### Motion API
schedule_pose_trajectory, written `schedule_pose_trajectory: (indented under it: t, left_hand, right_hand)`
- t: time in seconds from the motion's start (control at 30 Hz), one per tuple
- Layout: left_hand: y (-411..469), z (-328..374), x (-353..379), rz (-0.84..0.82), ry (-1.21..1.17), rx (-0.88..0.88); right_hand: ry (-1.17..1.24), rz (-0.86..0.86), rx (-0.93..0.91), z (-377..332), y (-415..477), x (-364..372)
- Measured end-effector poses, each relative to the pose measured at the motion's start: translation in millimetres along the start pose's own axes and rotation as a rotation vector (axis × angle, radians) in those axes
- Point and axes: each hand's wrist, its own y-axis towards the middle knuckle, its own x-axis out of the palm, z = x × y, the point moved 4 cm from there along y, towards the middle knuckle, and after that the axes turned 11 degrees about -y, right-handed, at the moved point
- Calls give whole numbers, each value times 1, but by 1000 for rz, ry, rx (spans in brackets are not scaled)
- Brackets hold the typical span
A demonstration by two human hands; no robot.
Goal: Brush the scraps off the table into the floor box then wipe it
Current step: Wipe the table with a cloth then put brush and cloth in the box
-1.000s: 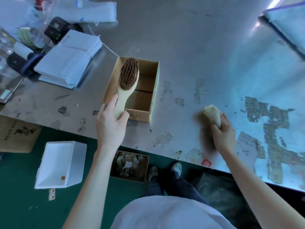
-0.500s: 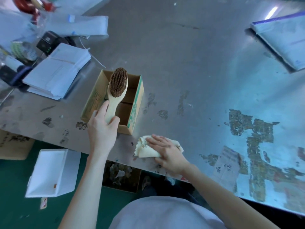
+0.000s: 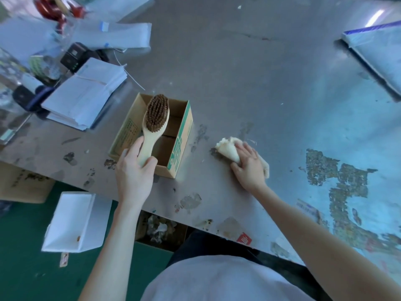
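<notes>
Your right hand [image 3: 249, 168] just slid the cloth [image 3: 230, 148] back out from the near edge, palm flat on it, so you're wiping now. Left hand [image 3: 134, 172] has a closed grip on the brush [image 3: 155, 124], above the cardboard box [image 3: 180, 148] on the surface [image 3: 249, 72]. Floor box [image 3: 160, 230] sits below the edge.

A wooden brush [image 3: 154, 129] (bristles up) is held above the grey table [image 3: 249, 83]; a cream cloth [image 3: 230, 149] lies crumpled on it.
</notes>
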Motion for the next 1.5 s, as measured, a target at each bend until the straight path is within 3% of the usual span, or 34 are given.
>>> schedule_pose_trajectory:
  t: [0.2, 0.27, 0.33, 0.5, 0.6, 0.77, 1.03, 1.2, 1.37, 1.5]
  left_hand:
    - [15, -4, 1, -27, 27, 28]
    - [21, -5, 2, -33, 26, 31]
    - [25, -5, 0, -40, 24, 42]
    - [32, -4, -6, -22, 25, 42]
    - [34, -8, -10, -8, 30, 28]
    - [35, -14, -18, 7, 19, 23]
    - [41, -25, -23, -36, 80, 3]
    - [49, -26, -19, -94, 225, 22]
    - [54, -21, -12, -86, 387, 41]
    - [55, -24, -9, -104, 524, 50]
  right_hand:
    - [-95, -215, -450, -46, -20, 33]
    - [-98, -246, -521, -38, -24, 31]
    - [-81, -205, -448, -19, -18, 21]
    - [0, 29, 2, 30, 2, -13]
    - [16, 116, 140, 30, 5, -14]
    - [36, 155, 180, 1, -2, 5]
    - [125, 19, -19, -39, -29, 24]
    - [367, 6, 225, -51, -27, 4]
    - [884, 22, 430, -57, -16, -21]
    - [1241, -34, 480, -59, -13, -37]
